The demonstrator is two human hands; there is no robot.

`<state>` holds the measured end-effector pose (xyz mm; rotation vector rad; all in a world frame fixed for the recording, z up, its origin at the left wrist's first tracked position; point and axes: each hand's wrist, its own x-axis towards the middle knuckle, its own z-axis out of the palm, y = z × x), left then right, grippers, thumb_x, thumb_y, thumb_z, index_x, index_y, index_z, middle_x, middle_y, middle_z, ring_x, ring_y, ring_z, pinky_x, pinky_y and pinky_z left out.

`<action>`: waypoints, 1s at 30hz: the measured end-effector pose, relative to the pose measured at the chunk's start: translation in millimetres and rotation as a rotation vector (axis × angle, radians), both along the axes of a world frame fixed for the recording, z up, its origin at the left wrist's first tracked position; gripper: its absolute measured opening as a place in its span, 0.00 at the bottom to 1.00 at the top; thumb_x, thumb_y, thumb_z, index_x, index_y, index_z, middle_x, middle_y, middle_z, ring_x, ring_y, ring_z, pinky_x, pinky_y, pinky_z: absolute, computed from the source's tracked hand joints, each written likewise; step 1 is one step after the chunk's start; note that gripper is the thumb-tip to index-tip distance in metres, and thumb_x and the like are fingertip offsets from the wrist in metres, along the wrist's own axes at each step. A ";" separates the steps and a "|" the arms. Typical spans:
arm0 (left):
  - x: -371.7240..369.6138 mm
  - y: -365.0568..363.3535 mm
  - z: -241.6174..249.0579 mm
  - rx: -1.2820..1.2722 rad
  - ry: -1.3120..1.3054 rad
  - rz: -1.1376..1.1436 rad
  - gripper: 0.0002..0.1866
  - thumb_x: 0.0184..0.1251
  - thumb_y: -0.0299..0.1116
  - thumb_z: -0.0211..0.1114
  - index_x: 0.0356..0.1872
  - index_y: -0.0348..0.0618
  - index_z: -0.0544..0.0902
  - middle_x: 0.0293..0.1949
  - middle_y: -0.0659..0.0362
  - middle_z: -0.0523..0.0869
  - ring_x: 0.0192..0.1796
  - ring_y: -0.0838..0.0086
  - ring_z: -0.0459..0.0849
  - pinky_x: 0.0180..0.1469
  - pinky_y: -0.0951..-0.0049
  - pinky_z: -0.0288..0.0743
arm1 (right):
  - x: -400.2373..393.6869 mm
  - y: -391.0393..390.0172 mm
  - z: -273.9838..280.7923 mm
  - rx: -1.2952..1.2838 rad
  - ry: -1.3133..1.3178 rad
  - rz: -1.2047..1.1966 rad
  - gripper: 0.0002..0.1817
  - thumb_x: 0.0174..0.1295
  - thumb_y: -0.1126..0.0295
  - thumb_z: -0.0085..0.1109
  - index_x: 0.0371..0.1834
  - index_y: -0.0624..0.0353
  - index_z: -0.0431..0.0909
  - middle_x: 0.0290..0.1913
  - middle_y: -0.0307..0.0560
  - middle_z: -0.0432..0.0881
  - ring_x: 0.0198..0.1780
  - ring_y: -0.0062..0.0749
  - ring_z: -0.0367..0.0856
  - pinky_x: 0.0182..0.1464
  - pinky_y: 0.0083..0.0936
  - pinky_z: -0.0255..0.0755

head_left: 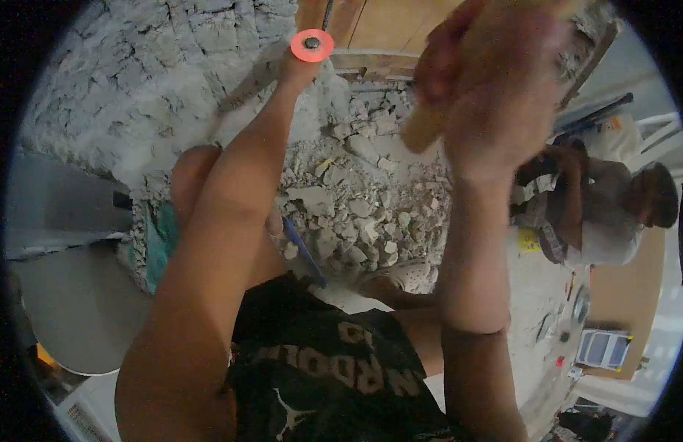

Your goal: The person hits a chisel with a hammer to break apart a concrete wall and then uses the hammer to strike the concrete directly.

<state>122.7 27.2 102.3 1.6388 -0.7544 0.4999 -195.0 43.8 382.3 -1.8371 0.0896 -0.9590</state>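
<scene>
My left hand [301,71] is stretched out to the rough, broken masonry, closed around a chisel [312,43]. A round red-orange hand guard [298,46] surrounds the chisel's metal head and hides most of my fingers. My right hand [496,110] is raised high on the right, smeared by motion, and wrapped around a wooden handle [421,134] whose butt end sticks out below the fist. The head of that tool does not show. Below and between my arms lies a heap of broken rubble [356,206].
A rough grey wall [150,74] fills the upper left, with wooden boards [385,26] at the top. A blue-handled tool [304,250] lies near my leg, by a light clog [407,276]. Another person [606,199] crouches at right. Beyond stands a plastic case [605,348].
</scene>
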 end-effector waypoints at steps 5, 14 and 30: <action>6.2 -0.1 -1.7 0.031 0.037 -0.058 0.15 0.60 0.38 0.67 0.46 0.44 0.82 0.43 0.53 0.86 0.48 0.61 0.84 0.48 0.64 0.77 | 34.5 -24.0 -93.6 -0.036 -0.023 0.047 0.26 0.68 0.45 0.48 0.43 0.62 0.72 0.22 0.53 0.77 0.24 0.40 0.76 0.27 0.35 0.67; -18.2 12.0 13.4 -0.035 0.009 -0.175 0.15 0.58 0.34 0.68 0.45 0.43 0.81 0.42 0.55 0.86 0.47 0.64 0.85 0.48 0.66 0.77 | 10.8 -27.0 -78.8 -0.069 0.352 -0.159 0.27 0.70 0.46 0.46 0.25 0.60 0.75 0.17 0.42 0.74 0.18 0.29 0.72 0.23 0.26 0.67; 1.2 -2.8 6.4 -0.172 -0.050 -0.320 0.13 0.57 0.28 0.66 0.44 0.42 0.83 0.41 0.57 0.87 0.45 0.72 0.84 0.46 0.68 0.76 | 11.0 -54.8 -148.6 -0.037 0.614 -0.210 0.32 0.69 0.40 0.42 0.27 0.61 0.74 0.17 0.39 0.72 0.16 0.24 0.70 0.20 0.24 0.65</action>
